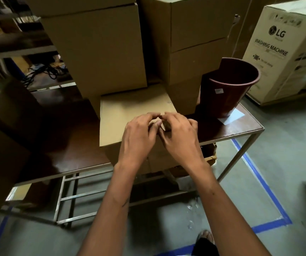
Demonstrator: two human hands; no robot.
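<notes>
The small brown cardboard box (130, 108) sat closed at the front of the dark wooden worktop (65, 145), with the left hand (139, 134) and right hand (182, 134) meeting over its top, fingers curled and pinching at its right edge, so opening looked barely begun.

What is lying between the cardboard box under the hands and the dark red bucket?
Nothing: in the head view, only bare dark tabletop separates the cardboard box from the bucket.
</notes>
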